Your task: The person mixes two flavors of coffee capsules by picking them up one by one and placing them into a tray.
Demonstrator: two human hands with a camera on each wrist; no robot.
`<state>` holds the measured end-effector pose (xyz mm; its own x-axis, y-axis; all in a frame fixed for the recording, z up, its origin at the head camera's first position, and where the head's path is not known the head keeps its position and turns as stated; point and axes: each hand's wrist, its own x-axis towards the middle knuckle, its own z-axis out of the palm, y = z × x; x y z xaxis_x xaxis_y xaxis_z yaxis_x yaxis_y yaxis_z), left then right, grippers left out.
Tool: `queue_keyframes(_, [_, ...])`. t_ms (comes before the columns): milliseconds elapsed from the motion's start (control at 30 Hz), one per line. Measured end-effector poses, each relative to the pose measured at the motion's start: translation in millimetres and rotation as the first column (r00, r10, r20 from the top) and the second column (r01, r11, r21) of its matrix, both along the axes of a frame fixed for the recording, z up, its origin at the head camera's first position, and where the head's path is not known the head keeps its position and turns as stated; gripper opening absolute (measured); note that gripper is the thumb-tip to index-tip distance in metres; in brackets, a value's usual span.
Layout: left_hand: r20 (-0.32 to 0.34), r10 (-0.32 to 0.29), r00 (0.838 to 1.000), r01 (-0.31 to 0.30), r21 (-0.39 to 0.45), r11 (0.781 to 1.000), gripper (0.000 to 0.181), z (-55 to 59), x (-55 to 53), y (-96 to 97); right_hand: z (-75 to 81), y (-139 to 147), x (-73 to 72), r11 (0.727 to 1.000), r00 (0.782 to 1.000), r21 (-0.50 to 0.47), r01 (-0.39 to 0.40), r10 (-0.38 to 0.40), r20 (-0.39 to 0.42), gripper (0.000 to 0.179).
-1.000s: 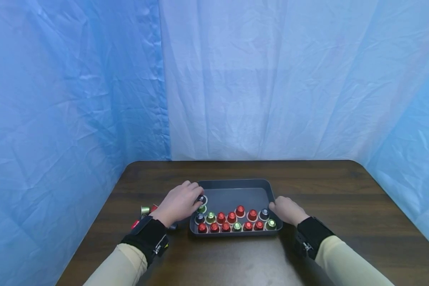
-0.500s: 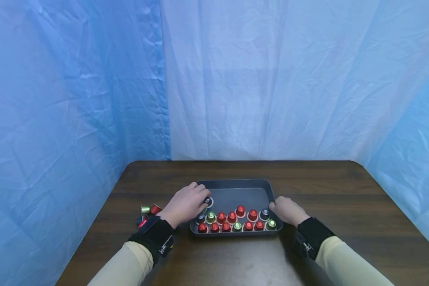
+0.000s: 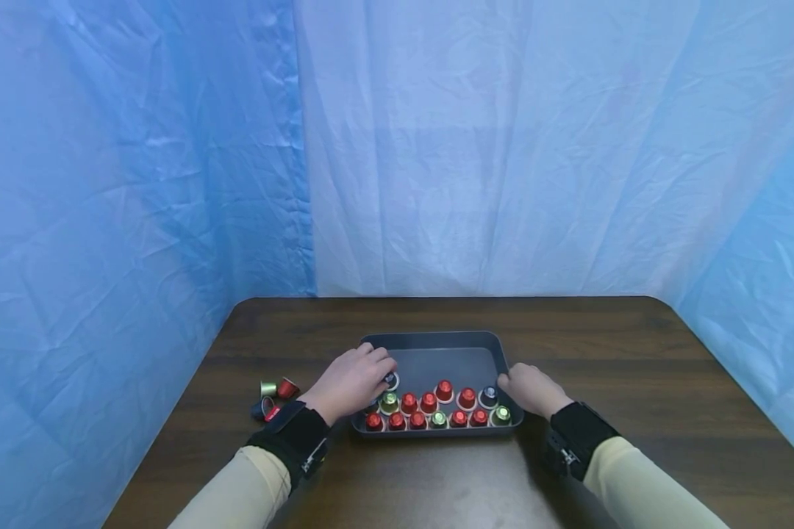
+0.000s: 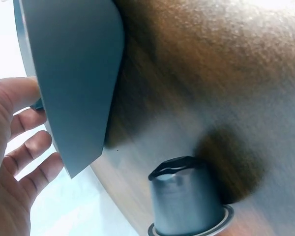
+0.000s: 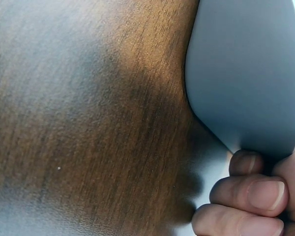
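Observation:
My left hand (image 3: pixel 352 378) reaches over the left side of a dark grey baking tray (image 3: pixel 459 360) and pinches a dark coffee capsule (image 3: pixel 392 380) between thumb and fingertips. In the left wrist view only a dark sliver of that capsule (image 4: pixel 37 104) shows behind the tray wall. The capsule is close over the tray floor, behind a green capsule (image 3: pixel 389 401). At the opposite side, my right hand (image 3: pixel 534 387) grips the tray's right edge, its fingers curled against the outer wall (image 5: pixel 246 73). Left-hand capsules in the tray are partly hidden by my left hand.
Red capsules (image 3: pixel 409 402), green ones and a dark one (image 3: pixel 489 397) stand upside down along the tray's near half. Left of the tray lie several loose capsules, among them a red one (image 3: pixel 287 387). A dark capsule (image 4: pixel 187 201) stands on the table near my left wrist.
My left hand has moved right and slightly nearer with the dark capsule, away from the tray's left wall. More loose capsules show behind it. My right hand and the tray stay put.

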<state>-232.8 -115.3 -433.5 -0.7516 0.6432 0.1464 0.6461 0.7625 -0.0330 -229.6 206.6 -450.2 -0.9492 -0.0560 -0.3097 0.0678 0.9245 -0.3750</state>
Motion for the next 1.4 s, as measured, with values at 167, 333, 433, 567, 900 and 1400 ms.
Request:
queue_keyframes(167, [-0.026, -0.011, 1.000, 0.010, -0.037, 0.999, 0.034, -4.8, 0.1, -0.6, 1.1, -1, 0.1, 1.000, 1.000, -0.002, -0.005, 0.005, -0.009, 0.031])
queue_keyframes(333, [-0.026, -0.008, 1.000, 0.006, -0.062, 0.998, 0.035, -7.9, 0.4, -0.6, 1.1, -1, 0.5, 1.000, 1.000, -0.004, -0.002, 0.002, -0.005, 0.032])
queue_keyframes(433, [-0.018, 0.002, 1.000, -0.003, -0.078, 0.997, 0.036, -9.1, 0.4, 0.0, 0.9, -1, 0.8, 1.000, 1.000, -0.001, 0.001, -0.001, -0.003, 0.032])
queue_keyframes(567, [0.001, 0.016, 1.000, -0.016, -0.088, 0.996, 0.037, -8.7, 0.6, 0.7, 1.1, -1, 1.1, 1.000, 1.000, -0.001, 0.001, -0.001, -0.006, 0.032])
queue_keyframes(900, [0.017, 0.030, 0.999, -0.028, -0.095, 0.995, 0.037, -7.9, 1.4, -0.9, 1.9, 0, 1.2, 1.000, 1.000, -0.009, 0.002, -0.002, -0.003, 0.033])
queue_keyframes(1400, [-0.011, 0.029, 1.000, -0.029, 0.000, 1.000, 0.035, 4.1, 10.5, -21.4, 1.7, -1, 0.1, 1.000, 1.000, 0.004, -0.003, 0.003, -0.006, 0.032])
